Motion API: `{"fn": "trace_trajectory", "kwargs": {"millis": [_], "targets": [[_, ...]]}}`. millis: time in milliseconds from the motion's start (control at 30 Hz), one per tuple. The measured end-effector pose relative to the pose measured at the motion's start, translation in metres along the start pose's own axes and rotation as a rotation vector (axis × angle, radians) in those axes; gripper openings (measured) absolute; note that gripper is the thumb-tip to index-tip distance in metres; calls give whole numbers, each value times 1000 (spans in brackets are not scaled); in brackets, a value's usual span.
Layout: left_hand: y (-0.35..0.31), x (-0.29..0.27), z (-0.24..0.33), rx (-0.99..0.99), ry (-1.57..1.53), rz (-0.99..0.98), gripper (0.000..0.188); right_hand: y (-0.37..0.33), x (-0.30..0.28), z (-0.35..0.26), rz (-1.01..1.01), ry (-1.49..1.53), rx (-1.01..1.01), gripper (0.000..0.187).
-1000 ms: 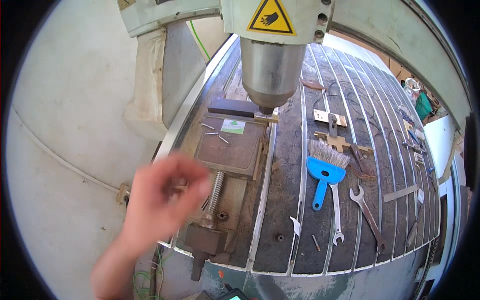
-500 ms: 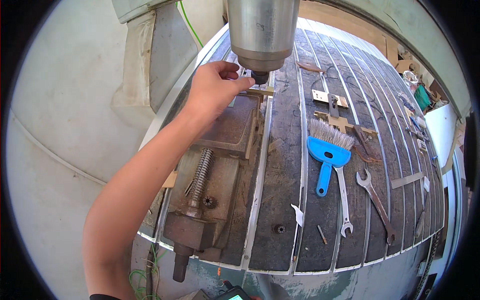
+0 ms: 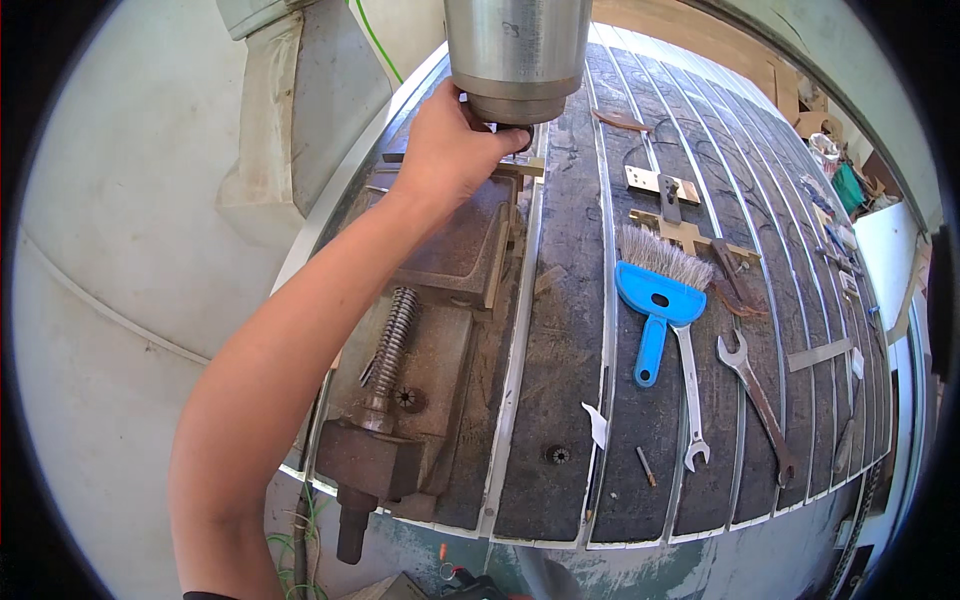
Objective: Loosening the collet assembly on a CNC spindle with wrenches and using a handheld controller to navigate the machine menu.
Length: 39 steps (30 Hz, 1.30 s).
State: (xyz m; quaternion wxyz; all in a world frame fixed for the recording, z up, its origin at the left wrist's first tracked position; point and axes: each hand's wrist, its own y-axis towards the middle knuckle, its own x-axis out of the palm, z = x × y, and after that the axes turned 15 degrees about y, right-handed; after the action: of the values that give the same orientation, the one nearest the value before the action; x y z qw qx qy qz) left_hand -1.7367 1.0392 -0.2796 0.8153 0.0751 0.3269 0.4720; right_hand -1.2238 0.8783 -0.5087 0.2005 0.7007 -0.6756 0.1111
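My left hand (image 3: 455, 145) reaches up from the lower left to the underside of a silver cylindrical spindle (image 3: 517, 50). Its thumb presses on the dark collet nut (image 3: 525, 140) at the spindle's bottom, and its fingers curl round behind, partly hidden. Just below the hand is a rusty machine vise (image 3: 450, 235) with a thick screw (image 3: 397, 325). My right hand is out of sight.
On the slotted table (image 3: 560, 340) lie a blue brush (image 3: 660, 290), two open-end wrenches (image 3: 690, 400) (image 3: 757, 405), clamping pieces (image 3: 662, 190), a small collet (image 3: 557, 455), another collet (image 3: 408, 398) on the vise, and a short slim bit (image 3: 646, 466). A pale machine column (image 3: 265, 130) stands at left.
My left hand has moved up and slightly right, from beside the collet nut to a grip around it. The whole view has shifted a little.
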Motion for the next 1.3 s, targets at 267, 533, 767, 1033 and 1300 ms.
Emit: {"fn": "trace_trajectory", "kwargs": {"millis": [267, 533, 767, 1033, 1300], "targets": [[3, -1, 3, -38, 63, 6, 58, 44, -11, -90, 262, 544, 356, 77], [5, -1, 4, -50, 106, 1, 58, 39, -15, -108, 331, -1, 286, 75], [1, -4, 16, -103, 82, -35, 48, 80, -37, -179, 605, -33, -12, 84], [4, -6, 10, -79, 67, -45, 40, 93, -38, -184, 892, -125, -60, 85], [4, -1, 9, -69, 92, -65, 42, 82, -35, -176, 901, -103, -79, 88]]}}
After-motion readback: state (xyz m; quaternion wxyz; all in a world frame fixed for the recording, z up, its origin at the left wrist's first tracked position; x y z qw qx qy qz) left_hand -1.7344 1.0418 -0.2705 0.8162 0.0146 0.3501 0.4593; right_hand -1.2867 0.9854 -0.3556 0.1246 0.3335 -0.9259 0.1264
